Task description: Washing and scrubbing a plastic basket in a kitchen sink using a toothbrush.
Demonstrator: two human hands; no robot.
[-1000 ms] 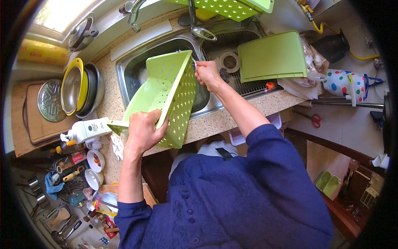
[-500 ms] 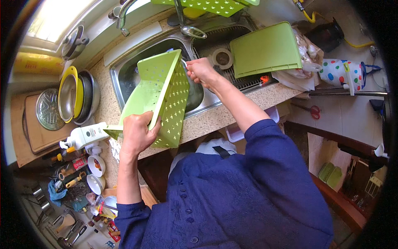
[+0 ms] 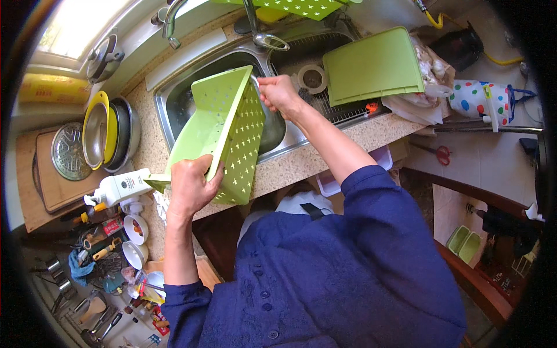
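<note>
Barely anything is shifted since half a second ago: only the right hand [image 3: 280,94] is brought slightly nearer the upper corner of the green basket [image 3: 226,139]. At the left, a white pump bottle [image 3: 125,184] is seen beside the basket's lower corner. The basket's near rim is gripped by the left hand [image 3: 194,184]. Tilted over the left sink basin [image 3: 161,110] and the counter edge, the basket is held up, not set down. By the right hand, fingers drawn narrow, a small pale object [image 3: 255,83] is held near the upper corner; its kind cannot be told. Farther right, a green panel [image 3: 371,68] is left untouched. Work on the basket is judged unfinished; how much is left cannot be told.
</note>
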